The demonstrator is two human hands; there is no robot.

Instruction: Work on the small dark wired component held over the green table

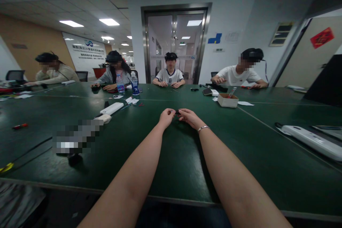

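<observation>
As the head view is showing, the left hand point(167, 117) and right hand point(188, 117) are pinching a small dark item point(177, 112) between nearly closed fingertips over the green table point(181, 160); light, even pressure is probably serving best. Fingers are hiding much of the item, while a carton point(226, 103) and bottle point(135, 85) are standing beyond.

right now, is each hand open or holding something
Left hand: closed, holding a small black object, too small to identify.
Right hand: closed, holding the same small black object.
</observation>
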